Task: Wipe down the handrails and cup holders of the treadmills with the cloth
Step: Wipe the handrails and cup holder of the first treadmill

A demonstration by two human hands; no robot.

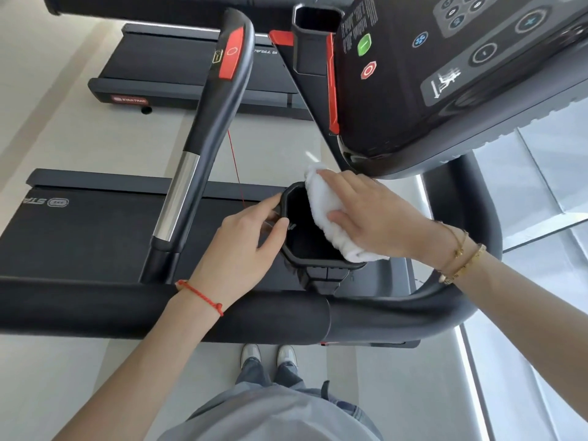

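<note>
A black octagonal cup holder (302, 243) sits at the centre, just past the thick black handrail (261, 316) that runs across in front of me. My left hand (245, 246) grips the holder's left rim, thumb hooked over the edge. My right hand (372, 214) holds a folded white cloth (327, 214) against the holder's right rim, thumb curled under the cloth. A second, inner handrail (206, 122) with a chrome band and a red pad rises to the upper left.
The treadmill console (445, 74) with its buttons hangs over the upper right. A second cup holder (313, 36) is at the top. Two treadmill belts (79, 233) lie on the pale floor to the left. My shoes (270, 358) stand below the handrail.
</note>
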